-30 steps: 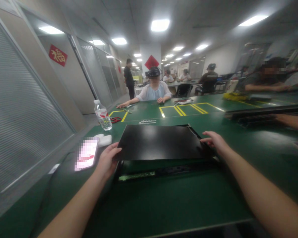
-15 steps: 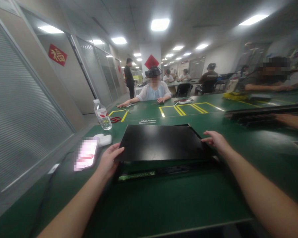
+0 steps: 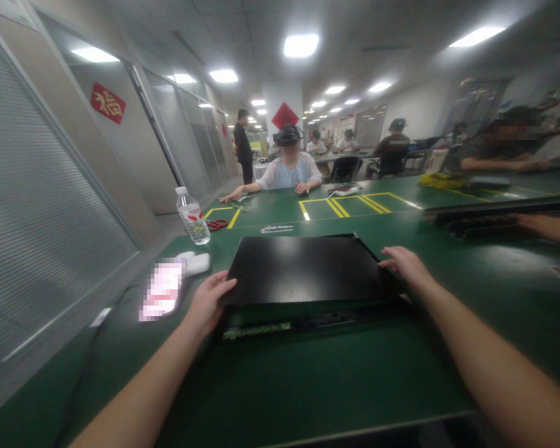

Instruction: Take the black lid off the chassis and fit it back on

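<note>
A flat black panel (image 3: 303, 270) lies at the middle of the view, over a dark frame. My left hand (image 3: 211, 298) grips the panel's left edge, thumb on top and fingers beneath. At the right edge my right hand (image 3: 407, 266) touches the panel and frame with its fingertips; what it pinches there is too small to make out. In front of the panel's near edge runs a dark strip with a green circuit board (image 3: 256, 331) on its left part.
On the green table (image 3: 326, 373) at left are a phone (image 3: 162, 289), a white case (image 3: 196, 264), a water bottle (image 3: 193, 216) and red scissors (image 3: 217, 224). A person (image 3: 289, 165) sits opposite. A co-worker's hand (image 3: 548, 228) rests by a dark frame at right.
My left hand and the panel's left edge have shifted slightly to the right. My right hand has hardly moved.
</note>
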`<state>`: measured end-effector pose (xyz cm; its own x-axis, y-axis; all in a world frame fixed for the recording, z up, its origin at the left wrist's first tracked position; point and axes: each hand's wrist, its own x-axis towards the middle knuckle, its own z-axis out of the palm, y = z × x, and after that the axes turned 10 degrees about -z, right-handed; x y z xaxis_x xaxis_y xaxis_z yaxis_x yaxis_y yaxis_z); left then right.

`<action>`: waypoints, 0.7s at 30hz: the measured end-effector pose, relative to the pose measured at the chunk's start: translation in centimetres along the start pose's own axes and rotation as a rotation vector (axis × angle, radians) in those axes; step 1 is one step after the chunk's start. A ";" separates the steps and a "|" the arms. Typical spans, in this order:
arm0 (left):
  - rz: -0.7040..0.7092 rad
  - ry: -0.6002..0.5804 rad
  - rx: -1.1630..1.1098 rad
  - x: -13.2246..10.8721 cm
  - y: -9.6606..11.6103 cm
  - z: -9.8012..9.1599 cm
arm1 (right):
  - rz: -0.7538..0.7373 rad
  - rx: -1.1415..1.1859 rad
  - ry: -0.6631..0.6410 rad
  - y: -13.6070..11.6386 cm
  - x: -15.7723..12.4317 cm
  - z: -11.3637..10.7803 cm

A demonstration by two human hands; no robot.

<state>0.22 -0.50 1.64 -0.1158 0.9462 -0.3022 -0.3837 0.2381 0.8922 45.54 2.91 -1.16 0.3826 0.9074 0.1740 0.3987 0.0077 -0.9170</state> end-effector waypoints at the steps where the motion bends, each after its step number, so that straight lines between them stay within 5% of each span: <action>1: -0.002 0.000 0.006 0.1 0.0 0.0 | -0.008 -0.028 0.000 0.1 0.1 0.0; 21: 0.016 0.034 0.108 0.9 -0.7 -0.6 | -0.071 -0.439 -0.075 -2.1 -1.3 0.0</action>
<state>-0.20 0.04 0.55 -0.1533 0.9424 -0.2972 -0.2804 0.2469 0.9276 44.16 1.68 0.56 0.2863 0.9392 0.1896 0.7438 -0.0931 -0.6619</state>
